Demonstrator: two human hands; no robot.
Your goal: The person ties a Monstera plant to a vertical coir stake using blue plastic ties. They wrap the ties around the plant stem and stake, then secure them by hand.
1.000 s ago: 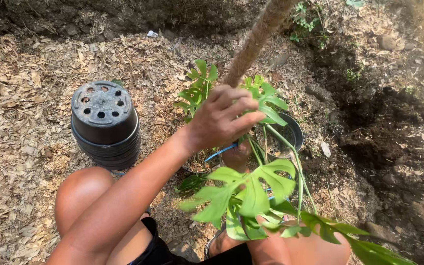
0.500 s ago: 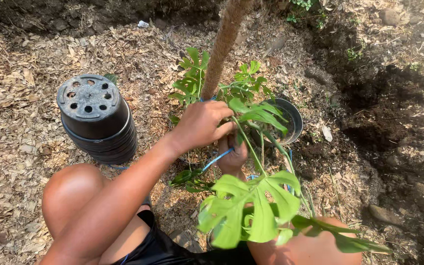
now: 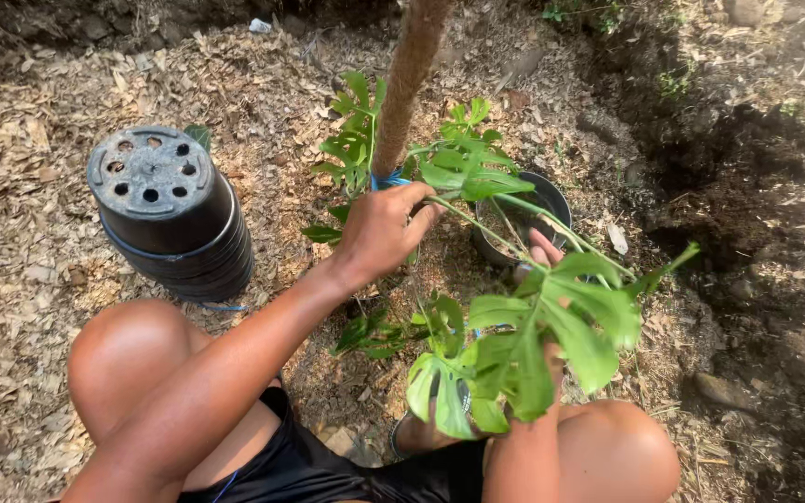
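Pole (image 3: 409,88) just beyond left hand (image 3: 384,228)

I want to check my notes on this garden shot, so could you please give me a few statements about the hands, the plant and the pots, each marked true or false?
1. The left hand grips the brown support pole near its base. True.
2. The stack of black pots stands with its openings facing up. False: it is upside down, with the drainage holes on top.
3. The right hand is mostly hidden behind the split green leaves. True.
4. The ground is bare concrete. False: it is covered in dry wood chips and soil.
5. The stack of black pots lies to the person's right. False: it is to the left, beyond the left knee.
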